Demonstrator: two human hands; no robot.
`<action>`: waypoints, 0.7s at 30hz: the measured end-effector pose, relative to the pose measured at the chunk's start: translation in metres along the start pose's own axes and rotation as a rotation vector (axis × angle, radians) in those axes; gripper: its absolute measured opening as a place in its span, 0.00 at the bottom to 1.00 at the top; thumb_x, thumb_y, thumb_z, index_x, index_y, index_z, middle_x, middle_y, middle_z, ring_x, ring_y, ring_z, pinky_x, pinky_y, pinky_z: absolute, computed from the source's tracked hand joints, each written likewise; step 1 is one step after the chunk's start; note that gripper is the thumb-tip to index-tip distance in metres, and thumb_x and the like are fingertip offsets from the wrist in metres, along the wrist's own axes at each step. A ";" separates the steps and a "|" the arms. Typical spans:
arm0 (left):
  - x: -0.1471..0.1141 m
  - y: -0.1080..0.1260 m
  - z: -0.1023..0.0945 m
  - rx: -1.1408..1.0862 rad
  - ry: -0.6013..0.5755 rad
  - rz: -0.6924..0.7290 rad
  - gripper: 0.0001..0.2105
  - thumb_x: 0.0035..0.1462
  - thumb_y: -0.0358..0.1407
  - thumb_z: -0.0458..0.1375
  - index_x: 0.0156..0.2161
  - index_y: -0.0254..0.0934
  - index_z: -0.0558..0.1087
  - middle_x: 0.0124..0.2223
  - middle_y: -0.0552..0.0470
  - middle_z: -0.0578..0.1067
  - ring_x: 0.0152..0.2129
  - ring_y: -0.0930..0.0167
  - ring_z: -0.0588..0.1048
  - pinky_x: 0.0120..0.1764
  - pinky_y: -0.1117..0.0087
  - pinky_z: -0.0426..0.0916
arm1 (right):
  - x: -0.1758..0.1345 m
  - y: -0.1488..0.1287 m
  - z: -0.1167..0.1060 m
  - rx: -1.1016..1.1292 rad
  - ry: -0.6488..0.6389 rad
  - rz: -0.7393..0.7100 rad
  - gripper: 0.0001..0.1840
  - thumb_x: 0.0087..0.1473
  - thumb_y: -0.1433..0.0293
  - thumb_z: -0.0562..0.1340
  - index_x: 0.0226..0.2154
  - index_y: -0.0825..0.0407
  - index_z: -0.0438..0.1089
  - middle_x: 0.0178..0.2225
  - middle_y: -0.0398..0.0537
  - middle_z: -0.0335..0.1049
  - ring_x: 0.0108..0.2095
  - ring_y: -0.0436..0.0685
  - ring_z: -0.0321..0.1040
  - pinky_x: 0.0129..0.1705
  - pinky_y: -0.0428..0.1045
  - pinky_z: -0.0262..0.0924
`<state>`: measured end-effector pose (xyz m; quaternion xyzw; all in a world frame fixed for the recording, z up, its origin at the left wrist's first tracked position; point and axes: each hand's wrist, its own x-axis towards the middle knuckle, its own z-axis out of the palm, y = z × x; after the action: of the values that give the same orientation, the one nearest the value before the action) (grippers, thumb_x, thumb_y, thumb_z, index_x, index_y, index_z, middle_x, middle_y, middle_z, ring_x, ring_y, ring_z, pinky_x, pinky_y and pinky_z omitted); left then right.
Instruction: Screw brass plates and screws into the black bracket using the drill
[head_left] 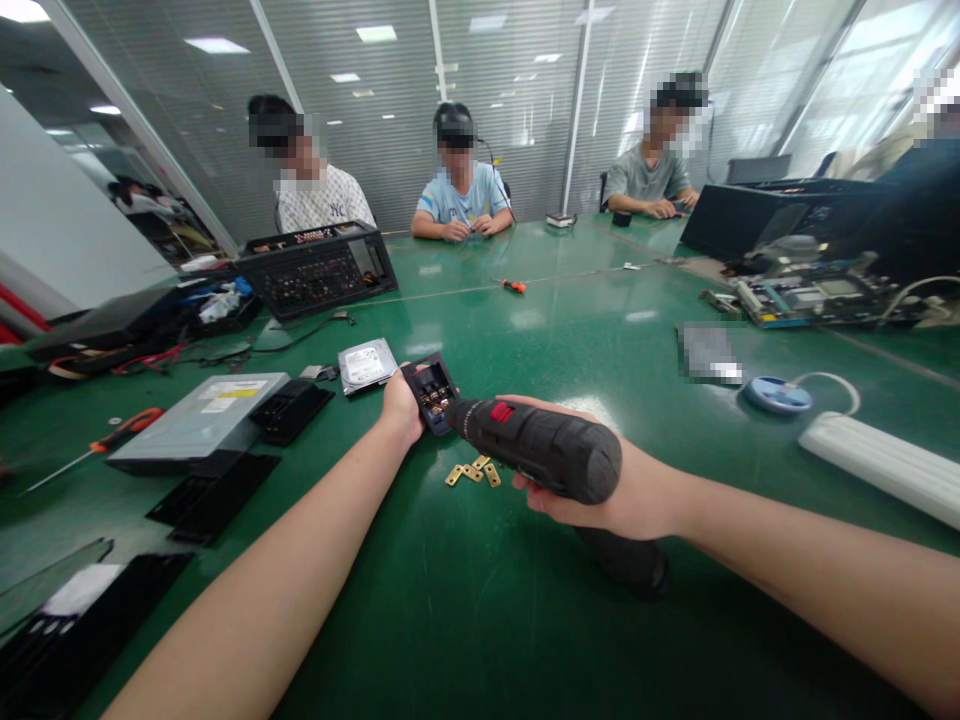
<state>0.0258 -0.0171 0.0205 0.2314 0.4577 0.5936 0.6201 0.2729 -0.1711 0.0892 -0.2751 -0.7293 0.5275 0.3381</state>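
My left hand (403, 408) is closed on the left side of a small black plastic box (433, 380), open-topped and tilted toward me, with brass-coloured metal parts inside. My right hand (592, 490) grips a black cordless drill (547, 440) with a red switch on top. The drill's nose points left into the box's near right corner; its tip is hidden there. Several small brass plates with holes (472, 472) lie on the green table just below the box. A silver hard drive (366, 365) rests beyond my left hand.
Left on the table (450, 600) are an optical drive (206, 410), an orange-handled screwdriver (127, 430) and black panels (214, 497). A black computer case (322, 265) stands behind them. A white power strip (885, 460) and circuit board (810, 290) lie right. Several people sit across the table.
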 end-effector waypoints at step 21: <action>-0.001 0.000 0.000 -0.029 0.022 -0.015 0.14 0.59 0.40 0.51 0.42 0.33 0.74 0.23 0.48 0.75 0.21 0.62 0.77 0.27 0.62 0.74 | 0.000 0.001 -0.001 0.029 -0.006 -0.006 0.48 0.48 0.76 0.67 0.68 0.62 0.49 0.37 0.47 0.73 0.35 0.54 0.72 0.39 0.51 0.69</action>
<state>0.0263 -0.0180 0.0210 0.2127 0.4575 0.5979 0.6228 0.2735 -0.1706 0.0881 -0.2664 -0.7235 0.5375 0.3415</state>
